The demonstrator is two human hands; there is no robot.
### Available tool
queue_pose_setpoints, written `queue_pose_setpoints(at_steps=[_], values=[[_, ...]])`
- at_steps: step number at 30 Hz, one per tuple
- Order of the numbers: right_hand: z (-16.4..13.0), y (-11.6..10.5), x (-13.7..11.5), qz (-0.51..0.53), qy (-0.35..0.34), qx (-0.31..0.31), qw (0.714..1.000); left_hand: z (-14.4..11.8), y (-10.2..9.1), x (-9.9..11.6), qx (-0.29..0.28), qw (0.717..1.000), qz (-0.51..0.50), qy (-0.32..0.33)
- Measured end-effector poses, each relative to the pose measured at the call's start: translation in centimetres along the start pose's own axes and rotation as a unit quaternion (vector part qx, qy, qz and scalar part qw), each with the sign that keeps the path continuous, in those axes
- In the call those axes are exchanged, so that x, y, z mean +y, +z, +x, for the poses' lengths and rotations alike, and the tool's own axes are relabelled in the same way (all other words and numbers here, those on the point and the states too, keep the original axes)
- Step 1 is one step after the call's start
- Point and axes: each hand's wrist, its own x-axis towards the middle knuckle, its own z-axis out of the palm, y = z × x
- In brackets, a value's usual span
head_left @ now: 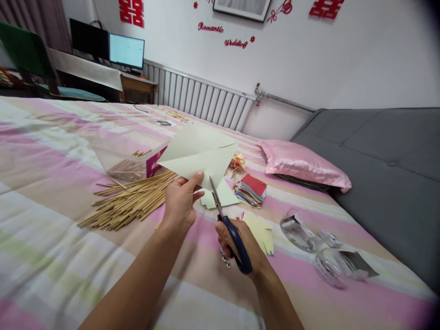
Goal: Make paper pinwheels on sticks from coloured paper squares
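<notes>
My left hand pinches a pale green sheet of paper near its lower corner, thumb on top. The sheet has a slanted cut or fold line across it and is held above the bed. In my right hand is a pair of scissors with dark blue handles, fingers in the loops. Its blades point up and away, with the tip over the paper's lower edge; whether they bite into it I cannot make out. Below lie more pale green sheets. A small beaded strand hangs by my right hand.
Thin wooden sticks lie in a heap at left, beside a clear plastic box holding more. To the right are a stack of coloured paper, yellow paper pieces, clear tape rolls and a pink pillow.
</notes>
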Motion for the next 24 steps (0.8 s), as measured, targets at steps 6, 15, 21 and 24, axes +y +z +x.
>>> queue_pose_setpoints(at_steps=[6,15,21,24], values=[[0.06,0.22,0.25,-0.004,0.010,0.020,1.000,0.01,0.04,0.10,0.005,1.000,0.000,0.001],[0.36,0.30,0.78,-0.004,0.038,0.034,0.999,0.10,0.03,0.07,0.002,1.000,0.009,0.000],[0.39,0.43,0.58,-0.003,0.061,0.039,0.997,0.11,0.01,0.09,0.002,1.000,0.010,-0.004],[0.44,0.47,0.56,-0.002,0.067,0.044,0.997,0.11,-0.04,0.08,-0.001,1.000,0.010,-0.003]])
